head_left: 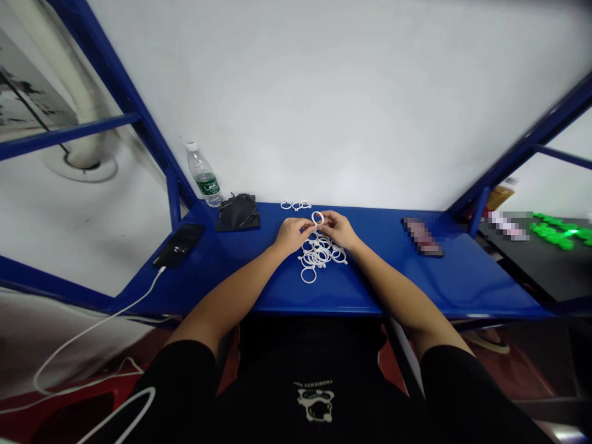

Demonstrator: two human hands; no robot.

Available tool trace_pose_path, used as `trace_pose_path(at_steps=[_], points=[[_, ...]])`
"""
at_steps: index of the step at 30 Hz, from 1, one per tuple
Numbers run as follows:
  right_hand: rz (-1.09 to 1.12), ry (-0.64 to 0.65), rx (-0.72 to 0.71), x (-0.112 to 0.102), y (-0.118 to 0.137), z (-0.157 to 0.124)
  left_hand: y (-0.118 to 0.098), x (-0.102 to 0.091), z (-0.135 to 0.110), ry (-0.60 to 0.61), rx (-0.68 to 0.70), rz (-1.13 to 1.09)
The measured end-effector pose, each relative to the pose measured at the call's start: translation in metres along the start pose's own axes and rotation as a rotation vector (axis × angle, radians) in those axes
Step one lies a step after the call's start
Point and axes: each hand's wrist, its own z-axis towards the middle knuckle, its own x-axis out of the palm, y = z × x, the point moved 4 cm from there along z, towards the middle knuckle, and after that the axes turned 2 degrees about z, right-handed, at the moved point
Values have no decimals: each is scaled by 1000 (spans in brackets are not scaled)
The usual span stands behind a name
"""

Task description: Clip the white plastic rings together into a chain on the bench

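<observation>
A small white ring (317,218) is raised above the blue table between my two hands. My left hand (295,232) pinches it at its lower left, fingers closed. From the other side my right hand (338,229) grips the same ring between thumb and fingers. Right below my hands lies a loose pile of white rings (319,254), several with small knobs on the rim. One single ring (308,275) lies at the pile's near edge. Beyond my hands, a few more white rings (296,205) rest in a row by the wall.
On the blue table (277,299), a black pouch (238,213) and a water bottle (204,176) stand at the back left. A black phone (179,245) with a white cable (106,324) lies left. Another phone (422,237) lies right. Green pieces (562,231) sit on a neighbouring dark table.
</observation>
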Motion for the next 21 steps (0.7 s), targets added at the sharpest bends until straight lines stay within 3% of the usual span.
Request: trace_pose_path(at_steps=[7, 21], points=[[-46, 1, -79, -2, 4, -1, 1, 3, 0, -39, 14, -28], [-314, 7, -201, -7, 32, -7, 8, 7, 0, 16, 5, -103]])
